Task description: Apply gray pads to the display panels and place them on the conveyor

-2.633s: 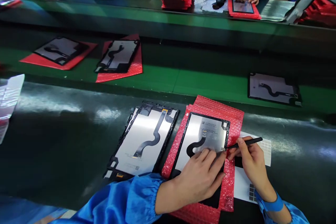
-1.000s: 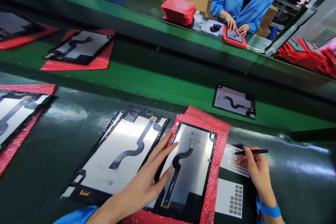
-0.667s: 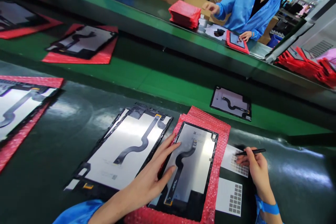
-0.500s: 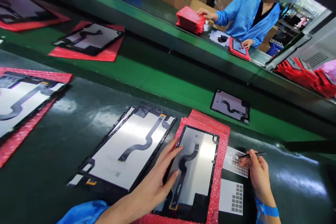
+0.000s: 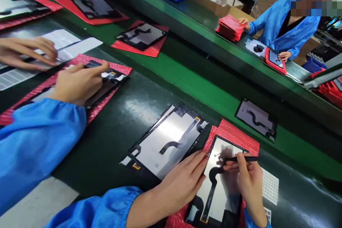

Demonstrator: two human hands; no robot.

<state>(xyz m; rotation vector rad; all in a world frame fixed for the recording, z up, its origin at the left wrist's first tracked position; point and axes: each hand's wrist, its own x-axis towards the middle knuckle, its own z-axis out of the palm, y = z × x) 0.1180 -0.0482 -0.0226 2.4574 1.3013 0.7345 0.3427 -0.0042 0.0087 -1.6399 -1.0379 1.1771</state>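
Observation:
A screen panel (image 5: 223, 185) with a black ribbon cable lies face down on red bubble wrap (image 5: 235, 133). My left hand (image 5: 180, 183) rests flat on the panel's left edge, fingers stretched out. My right hand (image 5: 247, 176) pinches black tweezers (image 5: 244, 159) over the panel's upper part. A second panel (image 5: 168, 140) lies bare on the dark mat to the left. A white sticker sheet (image 5: 269, 187) lies to the right of my right hand.
A co-worker's blue sleeve (image 5: 34, 139) and hands (image 5: 77, 82) work on another panel at left. A green conveyor (image 5: 203, 85) carries a bare panel (image 5: 255, 119) and panels on red wrap (image 5: 141, 35). Across it, another person (image 5: 283, 28) sits by a red stack (image 5: 231, 27).
My right hand has moved with the tweezers from the sticker sheet to over the panel. The view swung left, bringing the co-worker's arm and hands in. My left hand stays on the panel.

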